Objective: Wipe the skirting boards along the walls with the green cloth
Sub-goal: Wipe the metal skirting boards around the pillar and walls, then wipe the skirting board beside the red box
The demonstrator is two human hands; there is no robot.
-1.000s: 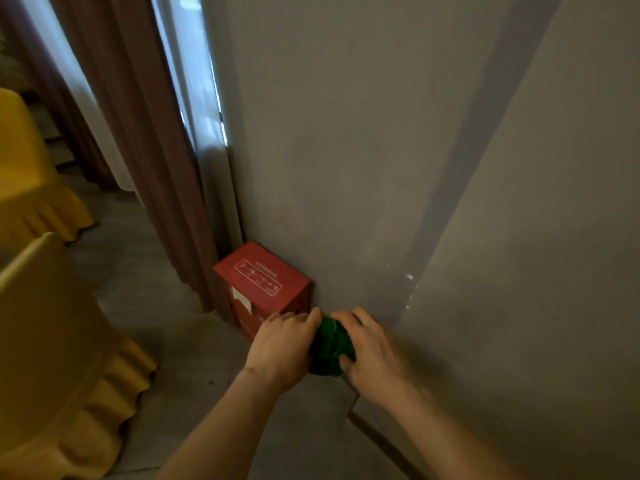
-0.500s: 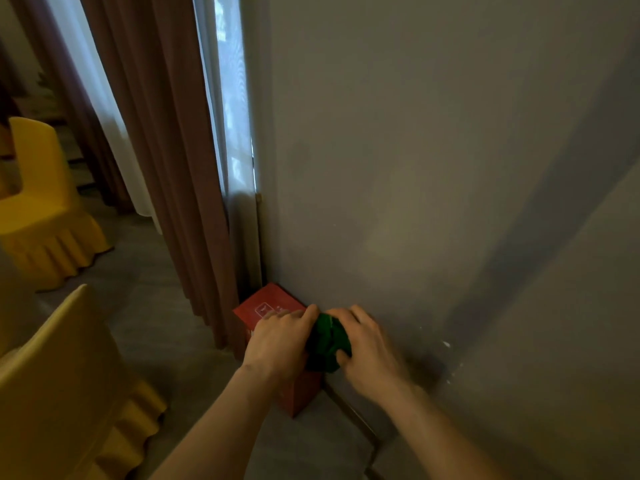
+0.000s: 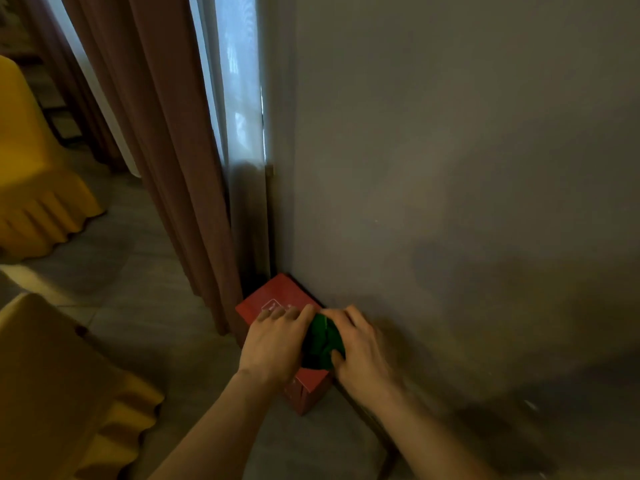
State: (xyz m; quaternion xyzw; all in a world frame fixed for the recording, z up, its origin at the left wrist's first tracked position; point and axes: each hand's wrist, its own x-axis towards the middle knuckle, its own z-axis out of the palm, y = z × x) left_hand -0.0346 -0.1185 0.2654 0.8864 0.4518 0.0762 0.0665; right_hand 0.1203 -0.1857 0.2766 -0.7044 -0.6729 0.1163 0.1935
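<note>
A bunched green cloth (image 3: 322, 341) sits between my two hands, above a red box (image 3: 277, 299) that stands on the floor against the grey wall (image 3: 433, 168). My left hand (image 3: 273, 341) grips the cloth's left side, fingers lying over the box top. My right hand (image 3: 360, 348) holds its right side, close to the wall. A dark skirting board (image 3: 367, 417) runs along the wall's foot, from behind the box toward the bottom of the view; my right forearm covers part of it.
Brown curtains (image 3: 166, 150) and a sheer white one hang left of the wall corner. Yellow-covered chairs stand at the far left (image 3: 31, 188) and near left (image 3: 62, 393). Grey floor tiles (image 3: 145, 271) lie between them and the box.
The view has swung left along the wall. Both hands, holding the cloth, now lie over the red box instead of to its right.
</note>
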